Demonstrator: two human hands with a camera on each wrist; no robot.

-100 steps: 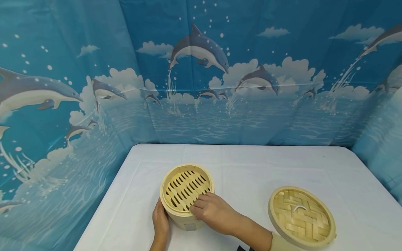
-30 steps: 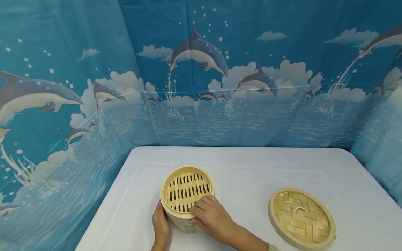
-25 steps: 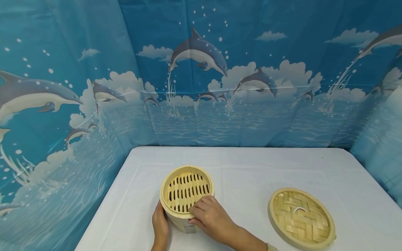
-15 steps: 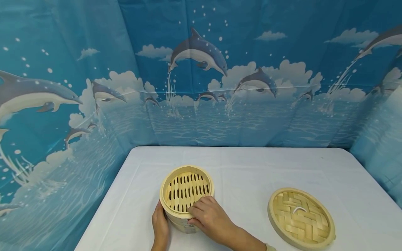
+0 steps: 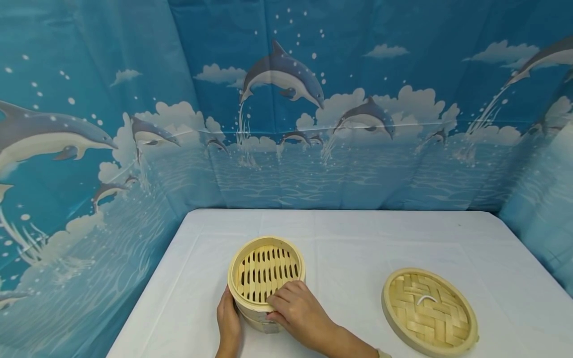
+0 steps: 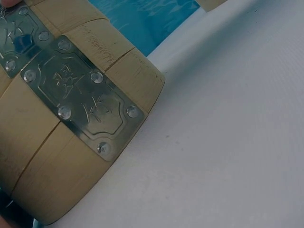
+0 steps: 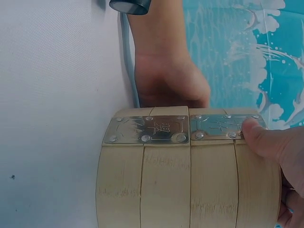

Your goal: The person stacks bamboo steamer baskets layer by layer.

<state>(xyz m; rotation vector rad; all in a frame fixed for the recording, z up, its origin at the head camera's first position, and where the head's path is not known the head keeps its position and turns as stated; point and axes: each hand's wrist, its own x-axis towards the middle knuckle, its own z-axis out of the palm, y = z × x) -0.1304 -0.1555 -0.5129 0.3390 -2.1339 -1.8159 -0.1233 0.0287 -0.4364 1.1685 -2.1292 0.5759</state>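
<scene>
Two round bamboo steamer baskets stand stacked on the white table. Slots run across the floor of the upper basket point(image 5: 264, 271); the lower basket point(image 5: 256, 325) shows beneath it. My right hand point(image 5: 299, 309) pinches the upper basket's near right rim. Its thumb point(image 7: 256, 137) presses the outside over a metal plate point(image 7: 216, 127), while its fingers reach over the rim. My left hand point(image 5: 229, 320) holds the stack's left side, its fingers mostly hidden behind the wall. A second metal plate point(image 6: 83, 95), on the lower basket, sits nearly in line with the upper one.
To the right, a woven bamboo lid point(image 5: 429, 311) with a small white loop handle lies on the white tablecloth point(image 5: 340, 248). A blue dolphin-print curtain point(image 5: 286, 164) hangs behind the table and along both sides.
Since the earliest frame, the upper basket has turned, so its slots point more nearly away from me. My right hand has shifted very slightly down in the last second; the left stays put.
</scene>
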